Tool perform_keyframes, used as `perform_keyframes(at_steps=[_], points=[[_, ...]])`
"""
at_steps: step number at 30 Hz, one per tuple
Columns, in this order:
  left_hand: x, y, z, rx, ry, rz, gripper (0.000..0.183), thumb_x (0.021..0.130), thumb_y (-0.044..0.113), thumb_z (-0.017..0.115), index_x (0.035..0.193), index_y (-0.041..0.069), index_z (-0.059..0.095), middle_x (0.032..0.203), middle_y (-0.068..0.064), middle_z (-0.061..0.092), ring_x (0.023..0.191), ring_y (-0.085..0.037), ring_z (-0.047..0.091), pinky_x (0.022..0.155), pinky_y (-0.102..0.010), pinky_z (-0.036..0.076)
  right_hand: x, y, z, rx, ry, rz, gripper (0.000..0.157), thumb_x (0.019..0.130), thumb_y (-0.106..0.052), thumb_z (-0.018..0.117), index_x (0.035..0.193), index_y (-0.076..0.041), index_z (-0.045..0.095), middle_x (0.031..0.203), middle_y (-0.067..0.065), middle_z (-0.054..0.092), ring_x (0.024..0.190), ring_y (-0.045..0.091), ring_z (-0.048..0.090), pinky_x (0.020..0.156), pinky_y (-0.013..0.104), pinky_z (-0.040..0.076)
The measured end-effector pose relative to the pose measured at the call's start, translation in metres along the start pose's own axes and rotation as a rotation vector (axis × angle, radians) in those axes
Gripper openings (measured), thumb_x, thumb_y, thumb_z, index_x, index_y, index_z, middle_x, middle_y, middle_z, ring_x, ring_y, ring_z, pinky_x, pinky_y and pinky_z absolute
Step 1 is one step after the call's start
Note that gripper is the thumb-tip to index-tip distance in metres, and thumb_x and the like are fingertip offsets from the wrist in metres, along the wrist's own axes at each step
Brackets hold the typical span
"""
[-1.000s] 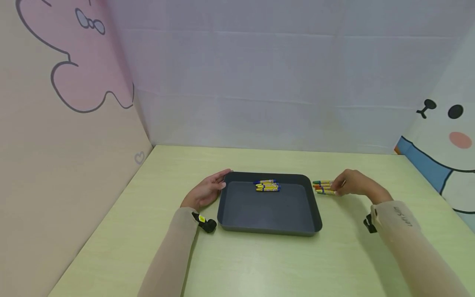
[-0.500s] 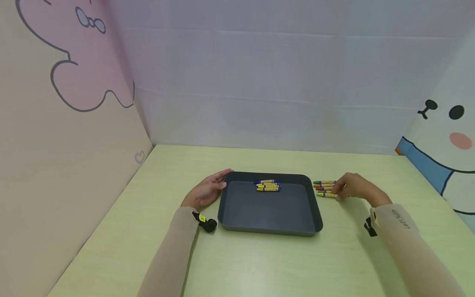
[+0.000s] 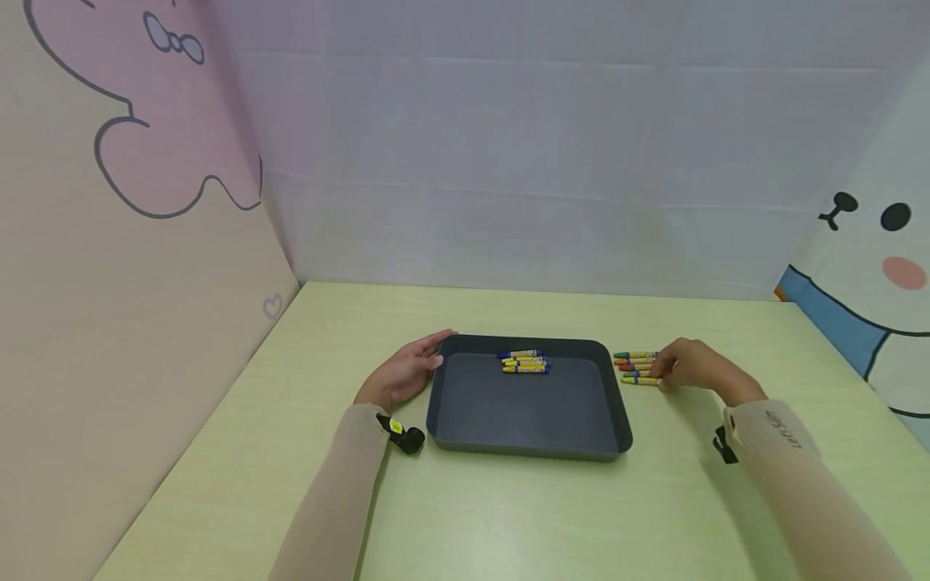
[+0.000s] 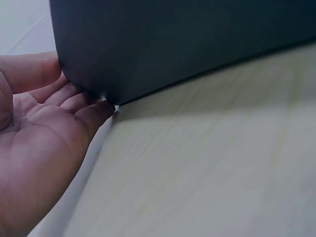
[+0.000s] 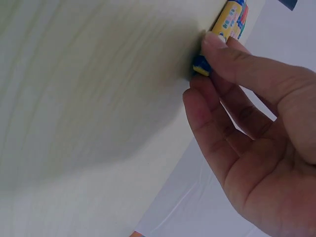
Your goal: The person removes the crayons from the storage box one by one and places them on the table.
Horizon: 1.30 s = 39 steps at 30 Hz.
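Stretching both arms over a pale wood-grain tabletop (image 3: 501,524), you wear light beige sleeves (image 3: 327,492), the right one marked with dark lettering, and a black device (image 3: 407,437) at your left wrist. Ahead of you lies a shallow dark gray tray (image 3: 534,415), flat on the table between your arms. Your left hand (image 3: 400,373) rests at its far left corner, fingers long and relaxed against the outside wall, thumb extended to the side; the left wrist view shows the touch at the corner, with nothing enclosed in the palm. Well to the other side, your right hand (image 3: 697,367) bends down to the table and pinches the near end of a lime-tipped crayon (image 3: 638,381) between thumb and fingertips, its remaining fingers loosely bent. That crayon lies with its tip toward the tray, the nearest of a close row at the tray's right; beyond it are a red crayon (image 3: 628,368), an orange one and, farthest, a green crayon (image 3: 630,355), partly hidden by your fingers. Inside the tray, near its far wall, yellow crayons (image 3: 526,369) lie closely bunched, a dark blue crayon (image 3: 519,354) just beyond them. Behind the table hangs a creased whitish cloth (image 3: 508,161), flanked by panels printed with a pink cartoon figure (image 3: 156,165) at left and a white one (image 3: 865,274) at right.
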<state>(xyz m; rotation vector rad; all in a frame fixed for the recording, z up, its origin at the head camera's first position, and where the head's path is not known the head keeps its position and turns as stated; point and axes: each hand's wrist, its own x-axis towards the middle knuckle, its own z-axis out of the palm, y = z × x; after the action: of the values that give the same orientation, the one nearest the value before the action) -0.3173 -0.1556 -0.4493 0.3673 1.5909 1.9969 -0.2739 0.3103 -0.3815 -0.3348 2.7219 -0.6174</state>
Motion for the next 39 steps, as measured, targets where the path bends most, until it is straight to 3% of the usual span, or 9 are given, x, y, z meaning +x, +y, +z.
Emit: perform_keyframes(at_steps=[10, 20, 25, 33, 39], points=[[-0.001, 0.003, 0.002, -0.013, 0.003, -0.006, 0.061, 0.099, -0.007, 0.038, 0.155, 0.009, 0.017, 0.163, -0.003, -0.002, 0.149, -0.02, -0.001, 0.117, -0.037, 0.013, 0.0, 0.0, 0.002, -0.016, 0.012, 0.011, 0.01, 0.079, -0.002, 0.074, 0.087, -0.001, 0.069, 0.087, 0.01, 0.066, 0.079, 0.017, 0.056, 0.072, 0.037, 0.047], [-0.002, 0.004, 0.004, -0.004, 0.0, -0.006, 0.061, 0.1, -0.006, 0.037, 0.155, 0.008, 0.017, 0.163, -0.003, -0.001, 0.149, -0.023, 0.005, 0.105, -0.025, 0.029, -0.002, -0.004, 0.0, -0.015, 0.014, 0.008, 0.011, 0.079, -0.004, 0.074, 0.088, -0.001, 0.07, 0.087, 0.009, 0.068, 0.079, 0.015, 0.058, 0.074, 0.039, 0.049], [-0.003, 0.004, 0.004, 0.002, 0.003, -0.009, 0.06, 0.1, -0.006, 0.037, 0.155, 0.009, 0.017, 0.163, -0.003, -0.001, 0.149, -0.022, 0.006, 0.102, -0.023, 0.031, -0.002, -0.006, -0.004, 0.0, 0.01, 0.011, 0.013, 0.079, -0.008, 0.075, 0.09, -0.001, 0.071, 0.087, 0.008, 0.07, 0.079, 0.015, 0.059, 0.074, 0.039, 0.049], [-0.002, 0.003, 0.003, -0.005, 0.004, -0.002, 0.061, 0.099, -0.007, 0.036, 0.155, 0.008, 0.017, 0.163, -0.003, -0.002, 0.149, -0.021, -0.003, 0.118, -0.038, 0.011, -0.002, -0.01, -0.011, 0.011, 0.012, 0.011, 0.017, 0.082, -0.006, 0.071, 0.096, 0.003, 0.07, 0.088, 0.01, 0.069, 0.079, 0.018, 0.062, 0.072, 0.04, 0.051], [-0.001, 0.002, 0.003, -0.001, -0.002, 0.014, 0.06, 0.099, -0.008, 0.036, 0.155, 0.006, 0.017, 0.163, -0.005, -0.003, 0.149, -0.022, -0.006, 0.119, -0.041, 0.006, 0.0, -0.017, -0.016, -0.004, 0.012, -0.018, 0.023, 0.085, -0.008, 0.068, 0.103, 0.006, 0.069, 0.094, 0.015, 0.07, 0.085, 0.025, 0.064, 0.074, 0.042, 0.052]])
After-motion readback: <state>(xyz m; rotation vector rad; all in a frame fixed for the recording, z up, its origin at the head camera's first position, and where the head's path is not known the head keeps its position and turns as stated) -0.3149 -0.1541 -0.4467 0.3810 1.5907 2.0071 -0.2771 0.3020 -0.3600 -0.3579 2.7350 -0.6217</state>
